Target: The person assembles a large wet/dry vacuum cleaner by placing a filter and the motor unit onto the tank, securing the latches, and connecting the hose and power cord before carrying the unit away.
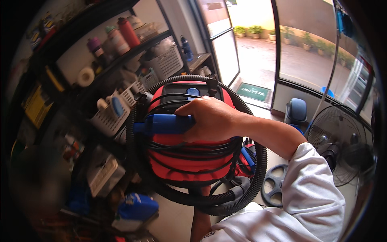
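Right hand [211,119] was clenched around the blue handle [163,124] of the red vacuum cleaner [189,161], lifted beside the shelving [100,72]; black hose [258,169] already coiled round it; left hand hidden below, grip untellable; not yet set down.

Daylight through glass door [225,48]; shelves [100,76] dim, perhaps blurred.

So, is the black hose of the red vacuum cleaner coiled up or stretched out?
Coiled up. The black hose loops around the red vacuum cleaner, which the right hand grips by its blue handle.
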The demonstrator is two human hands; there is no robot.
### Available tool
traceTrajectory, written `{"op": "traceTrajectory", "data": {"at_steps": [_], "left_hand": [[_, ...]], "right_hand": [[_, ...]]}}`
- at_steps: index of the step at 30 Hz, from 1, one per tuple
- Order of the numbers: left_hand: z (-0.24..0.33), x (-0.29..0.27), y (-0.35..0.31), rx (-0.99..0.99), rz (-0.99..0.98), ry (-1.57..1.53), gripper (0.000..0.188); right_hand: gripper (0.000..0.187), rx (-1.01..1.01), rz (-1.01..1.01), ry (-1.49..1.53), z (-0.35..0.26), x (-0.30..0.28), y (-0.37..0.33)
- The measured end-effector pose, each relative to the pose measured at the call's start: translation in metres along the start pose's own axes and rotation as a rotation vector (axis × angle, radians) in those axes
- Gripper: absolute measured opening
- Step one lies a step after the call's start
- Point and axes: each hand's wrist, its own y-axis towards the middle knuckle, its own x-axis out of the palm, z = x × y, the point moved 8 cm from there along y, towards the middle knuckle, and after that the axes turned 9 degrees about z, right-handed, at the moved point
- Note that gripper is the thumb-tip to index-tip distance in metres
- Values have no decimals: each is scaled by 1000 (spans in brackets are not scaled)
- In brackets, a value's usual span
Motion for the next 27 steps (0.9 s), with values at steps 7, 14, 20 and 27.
{"op": "traceTrajectory", "data": {"at_steps": [7,14,20,27], "left_hand": [[46,39,96,-143,-131,132,70],[82,96,171,-274,-228,277,70],[113,140,235,-359,-297,440,69],[133,198,342,-481,-385,535,69]], "right_hand": [[41,219,186,-104,77,-19,47],[39,348,418,-184,149,-50,78],[50,516,385,-235,196,-60,108],[52,631,448,-318,277,-66,152]]}}
